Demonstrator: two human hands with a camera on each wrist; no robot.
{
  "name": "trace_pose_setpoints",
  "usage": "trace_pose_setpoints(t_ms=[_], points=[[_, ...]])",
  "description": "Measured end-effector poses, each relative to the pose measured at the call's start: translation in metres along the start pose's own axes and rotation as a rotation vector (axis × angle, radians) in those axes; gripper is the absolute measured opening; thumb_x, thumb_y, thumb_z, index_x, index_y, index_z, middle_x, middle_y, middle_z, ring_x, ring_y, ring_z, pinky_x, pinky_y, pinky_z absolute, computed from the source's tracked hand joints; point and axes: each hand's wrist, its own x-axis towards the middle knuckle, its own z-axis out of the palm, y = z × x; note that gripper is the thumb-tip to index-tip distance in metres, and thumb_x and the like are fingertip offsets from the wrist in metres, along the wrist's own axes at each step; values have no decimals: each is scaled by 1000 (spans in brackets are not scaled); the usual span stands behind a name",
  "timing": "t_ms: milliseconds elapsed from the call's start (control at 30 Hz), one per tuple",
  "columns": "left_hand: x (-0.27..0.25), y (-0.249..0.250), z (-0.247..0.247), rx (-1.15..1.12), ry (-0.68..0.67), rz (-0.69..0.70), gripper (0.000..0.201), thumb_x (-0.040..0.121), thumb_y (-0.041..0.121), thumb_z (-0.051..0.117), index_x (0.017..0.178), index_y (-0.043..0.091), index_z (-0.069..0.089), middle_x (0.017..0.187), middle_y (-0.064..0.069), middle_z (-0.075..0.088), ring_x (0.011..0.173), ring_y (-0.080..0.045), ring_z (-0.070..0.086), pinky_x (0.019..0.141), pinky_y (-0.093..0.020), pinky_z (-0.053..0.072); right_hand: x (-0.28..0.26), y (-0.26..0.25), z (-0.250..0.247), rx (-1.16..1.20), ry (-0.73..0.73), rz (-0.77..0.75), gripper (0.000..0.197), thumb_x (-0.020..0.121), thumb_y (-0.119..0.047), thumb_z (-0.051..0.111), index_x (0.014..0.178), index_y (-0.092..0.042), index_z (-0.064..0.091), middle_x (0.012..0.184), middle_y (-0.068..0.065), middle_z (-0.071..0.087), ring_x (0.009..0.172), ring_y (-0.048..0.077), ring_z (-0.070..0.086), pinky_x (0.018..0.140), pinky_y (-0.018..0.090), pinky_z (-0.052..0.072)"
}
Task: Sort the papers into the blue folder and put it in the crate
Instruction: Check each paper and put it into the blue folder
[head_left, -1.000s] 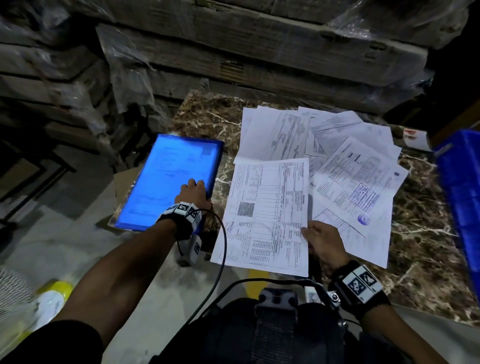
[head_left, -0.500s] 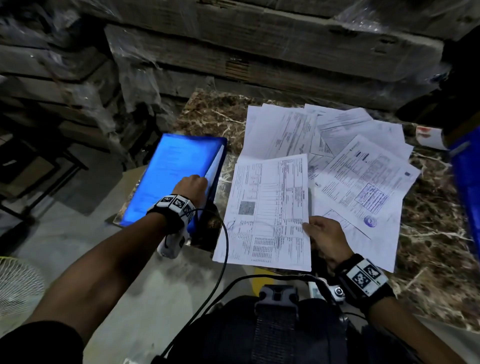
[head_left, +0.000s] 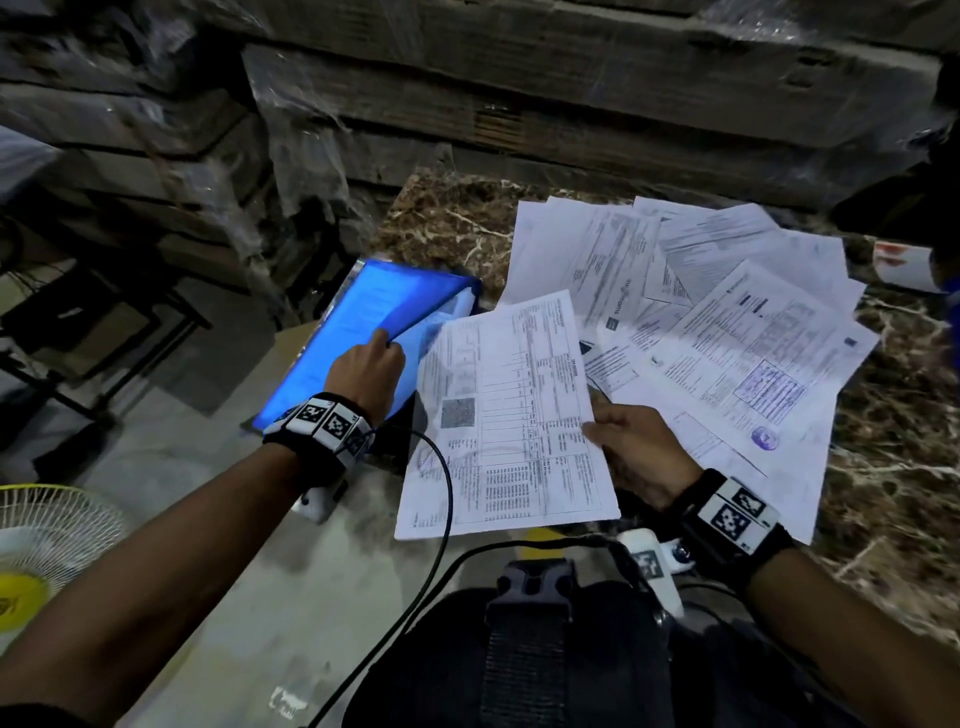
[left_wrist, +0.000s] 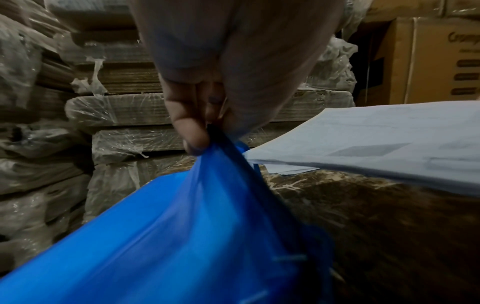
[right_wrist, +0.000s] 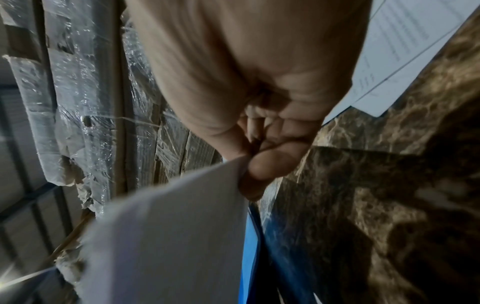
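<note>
Folder cover (head_left: 395, 306) lifted now, left hand (head_left: 363, 374) pinching; right hand (head_left: 639, 447) pinches sheet (head_left: 498, 415).

Bare marble table (head_left: 447, 218) behind blue folder (head_left: 358, 312); wrapped stacks (head_left: 519, 104) block beyond.

marble table (head_left: 457, 218), scattered papers (head_left: 727, 312), blue folder (head_left: 358, 332)
</note>
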Motion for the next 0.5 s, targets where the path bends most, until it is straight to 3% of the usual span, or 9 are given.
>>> trace_pose_setpoints(t_ms=[67,133,233,300,400,500], points=[[-6,0,2,5,0,8,14,78,-9,49,92,-6,53,110,-25,46,77,-43,57,53,-40,30,2,-2,8,-4,-10,26,10,89,1,59,83,2,67,97,22,72,94,39,67,91,57,49],[-12,1,6,2,-2,9,12,80,-8,47,90,-6,53,110,-24,46,80,-42,57,53,-40,29,3,-4,17,-17,-10,38,13,89,3,58,78,1,65,90,20,71,86,35,68,84,51,51],[-20,1,15,-3,5,16,10,80,-7,47,88,-5,52,109,-23,45,83,-41,55,52,-39,29,5,-4,28,30,12,67,21,92,3,55,73,-3,61,77,11,68,63,19,67,54,29,54],[-23,1,18,-29,19,11,9,81,-5,47,88,-5,53,109,-24,46,85,-41,54,53,-40,31,8,-2,34,68,45,69,19,92,4,54,75,-3,61,79,10,68,57,12,67,43,22,49],[-27,1,25,-85,44,10,16,83,7,45,91,-4,54,110,-23,47,88,-41,55,54,-40,32,10,-1,40,89,104,42,16,90,5,55,77,-1,64,89,16,70,71,22,68,51,28,53],[-35,1,31,-151,108,26,22,78,23,52,82,1,55,97,-20,50,74,-40,57,47,-37,34,13,-1,48,47,188,-10,24,89,4,56,69,-7,63,85,3,68,83,26,65,70,36,55]])
